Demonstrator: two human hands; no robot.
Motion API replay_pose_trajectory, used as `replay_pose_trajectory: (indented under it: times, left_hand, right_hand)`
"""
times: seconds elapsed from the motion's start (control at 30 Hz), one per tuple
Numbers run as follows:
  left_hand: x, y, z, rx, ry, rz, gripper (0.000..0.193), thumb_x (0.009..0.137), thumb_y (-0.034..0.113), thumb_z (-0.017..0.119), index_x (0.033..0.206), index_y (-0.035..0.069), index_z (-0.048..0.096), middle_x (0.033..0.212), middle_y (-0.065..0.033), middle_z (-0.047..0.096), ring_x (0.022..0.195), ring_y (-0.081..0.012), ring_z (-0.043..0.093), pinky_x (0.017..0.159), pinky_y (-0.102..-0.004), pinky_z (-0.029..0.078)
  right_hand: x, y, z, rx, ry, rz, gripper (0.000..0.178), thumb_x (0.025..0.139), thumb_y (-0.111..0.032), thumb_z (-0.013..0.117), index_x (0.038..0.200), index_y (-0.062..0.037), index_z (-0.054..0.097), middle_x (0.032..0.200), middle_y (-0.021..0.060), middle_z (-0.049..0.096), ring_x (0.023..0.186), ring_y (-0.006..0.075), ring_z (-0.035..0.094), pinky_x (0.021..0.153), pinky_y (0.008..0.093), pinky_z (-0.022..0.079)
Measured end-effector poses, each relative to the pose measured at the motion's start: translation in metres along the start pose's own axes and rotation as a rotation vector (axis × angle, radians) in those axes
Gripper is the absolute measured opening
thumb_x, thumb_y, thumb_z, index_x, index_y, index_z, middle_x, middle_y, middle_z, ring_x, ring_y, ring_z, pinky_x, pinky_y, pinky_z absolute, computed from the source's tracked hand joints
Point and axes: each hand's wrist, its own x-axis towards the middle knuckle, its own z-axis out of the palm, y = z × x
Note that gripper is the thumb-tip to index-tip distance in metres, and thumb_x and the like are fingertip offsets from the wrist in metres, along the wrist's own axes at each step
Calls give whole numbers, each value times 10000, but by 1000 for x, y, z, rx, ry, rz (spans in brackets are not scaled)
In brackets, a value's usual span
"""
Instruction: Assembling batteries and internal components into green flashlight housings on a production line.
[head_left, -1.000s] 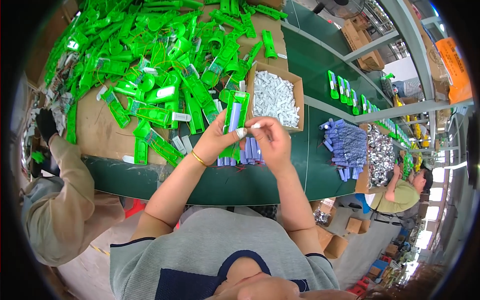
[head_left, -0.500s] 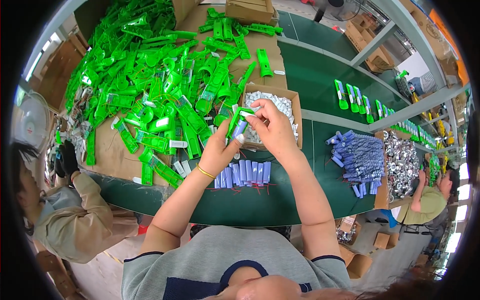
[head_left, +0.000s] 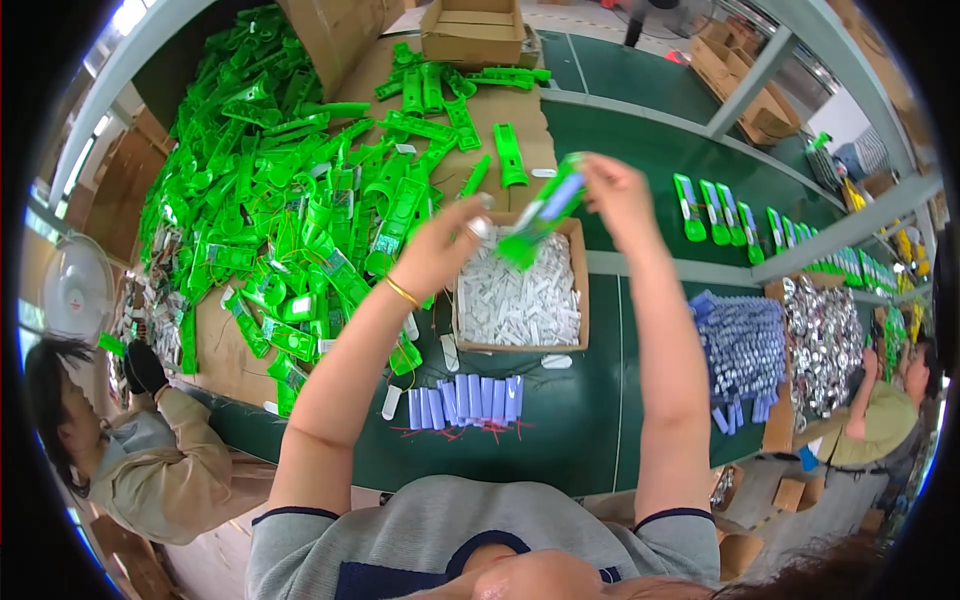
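Observation:
My right hand (head_left: 622, 200) pinches one end of a green plastic housing (head_left: 520, 248), which is blurred by motion. A purple-blue battery cell (head_left: 562, 198) lies in that housing. The piece hangs tilted over a cardboard box (head_left: 582, 290) filled with small white plastic parts (head_left: 520, 305). To the left of it, my left hand (head_left: 440, 245) is apart from the housing, fingers spread, with white coverings at the fingertips. Nearer to me, a row of purple-blue battery cells (head_left: 465, 402) with red wires lies on the green table.
A heap of green housings (head_left: 300, 190) covers the cardboard on the left. Finished-looking green pieces (head_left: 720, 212) line up beyond a metal rail. Stacked batteries (head_left: 740, 345) and a box of shiny metal parts (head_left: 825, 340) stand at right. Co-workers sit on both sides.
My left hand has let go of the green housing and drawn away. My right hand has carried the housing up and to the right. The view has shifted slightly.

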Motion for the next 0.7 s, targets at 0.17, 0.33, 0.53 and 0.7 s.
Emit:
replay_pose_trajectory:
  times: [0.17, 0.33, 0.53, 0.7]
  left_hand:
    - [10, -42, -67, 993, 164, -370, 434, 832, 243, 703, 1195, 37, 585, 1079, -191, 666, 997, -376, 634, 856, -478, 521]
    - [4, -43, -49, 1092, 131, -421, 699, 736, 271, 805, 1306, 47, 467, 1062, -193, 668, 1014, -364, 636, 822, -450, 536]
    - [5, -38, -68, 655, 211, -341, 454, 785, 168, 742, 1172, -22, 596, 1026, -185, 682, 1011, -335, 649, 872, -425, 517]
    - [-4, 16, -76, -438, 203, -279, 329, 932, 149, 674, 1203, 35, 525, 997, -107, 673, 844, -207, 676, 761, -329, 526]
  right_hand:
    - [96, 99, -137, -221, 82, 164, 274, 958, -282, 627, 1123, -86, 724, 718, -44, 591, 581, 54, 481, 512, 232, 413]
    - [119, 184, -175, -713, -48, 220, 265, 958, -266, 612, 1100, -66, 714, 697, 67, 648, 636, 141, 579, 623, 332, 472]
    - [93, 114, -65, -754, 399, -379, 251, 884, -142, 657, 1119, -59, 677, 1051, 171, 650, 962, 338, 632, 827, 413, 515]
    - [8, 1, 98, -82, -598, -288, 479, 893, -186, 707, 1340, -95, 561, 1282, 41, 626, 1092, 169, 624, 946, 317, 492]
